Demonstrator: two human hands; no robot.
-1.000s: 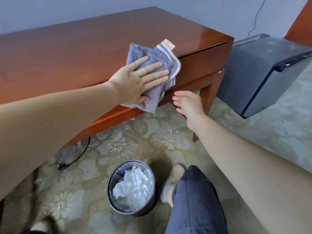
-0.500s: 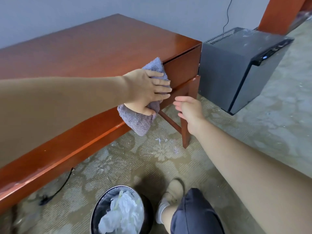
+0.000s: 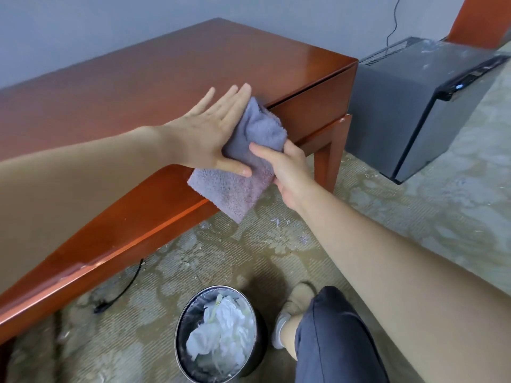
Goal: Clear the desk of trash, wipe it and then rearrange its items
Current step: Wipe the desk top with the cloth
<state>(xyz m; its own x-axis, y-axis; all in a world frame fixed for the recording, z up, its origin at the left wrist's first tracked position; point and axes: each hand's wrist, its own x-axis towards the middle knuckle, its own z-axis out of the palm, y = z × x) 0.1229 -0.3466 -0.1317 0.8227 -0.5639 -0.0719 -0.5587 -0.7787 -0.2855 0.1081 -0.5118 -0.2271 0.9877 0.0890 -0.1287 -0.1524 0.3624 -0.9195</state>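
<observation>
Head view: glossy red-brown desk [image 3: 138, 87] against a grey wall [image 3: 83, 29], patterned carpet [image 3: 276, 244] below, dark fridge [image 3: 401, 106] at 2 o'clock, the grey cloth [image 3: 232, 189] hanging off the desk's front edge, long axis 12-to-6 o'clock, loose corner pointing to 6, right hand [image 3: 287, 172] pinching it, left hand [image 3: 204, 134] flat against it.
</observation>
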